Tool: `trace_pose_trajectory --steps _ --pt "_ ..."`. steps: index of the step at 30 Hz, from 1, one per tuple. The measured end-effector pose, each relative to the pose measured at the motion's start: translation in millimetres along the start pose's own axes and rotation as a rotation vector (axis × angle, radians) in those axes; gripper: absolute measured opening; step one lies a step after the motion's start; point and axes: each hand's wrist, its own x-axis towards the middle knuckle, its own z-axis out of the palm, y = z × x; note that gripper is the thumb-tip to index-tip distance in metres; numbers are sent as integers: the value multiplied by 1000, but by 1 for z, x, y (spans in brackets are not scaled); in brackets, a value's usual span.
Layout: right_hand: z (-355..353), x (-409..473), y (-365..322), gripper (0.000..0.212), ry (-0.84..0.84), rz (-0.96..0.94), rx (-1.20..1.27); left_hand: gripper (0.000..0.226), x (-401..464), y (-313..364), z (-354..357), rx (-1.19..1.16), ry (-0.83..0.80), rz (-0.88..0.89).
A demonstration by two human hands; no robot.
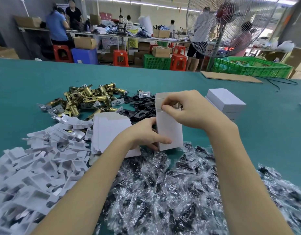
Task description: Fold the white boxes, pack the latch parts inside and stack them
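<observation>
I held one box point(170, 131) upright over the table point(27, 78). My left hand point(144, 134) gripped its lower edge to steady it, and my right hand point(188, 109) pinched the top flap to fold it. Right of the box lay one stack point(226, 102) of finished ones; left, flat blanks point(110, 131), too overlapped to count.

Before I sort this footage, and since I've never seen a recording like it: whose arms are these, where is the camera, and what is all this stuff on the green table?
There is no machine. The one picture comes from a camera worn on a person's head, looking down at their own hands. The left hand and right hand hold a white box being folded. On the green table lie brass latches, black plates, flat unfolded boxes, white inserts, plastic bags of screws and stacked finished boxes.
</observation>
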Motion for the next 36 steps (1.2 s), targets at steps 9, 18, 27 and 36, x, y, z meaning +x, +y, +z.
trace_pose_trajectory --steps 9,18,27,36 --pt "2 4 10 9 427 -44 233 56 2 3 -3 0 151 48" --pt "23 -12 62 46 -571 512 -208 58 5 -5 -7 264 373 185" --pt "22 -14 63 21 -569 479 -132 50 11 -14 -9 408 254 122" --pt "-38 -27 28 11 -148 155 170 55 12 -17 -11 452 227 135"
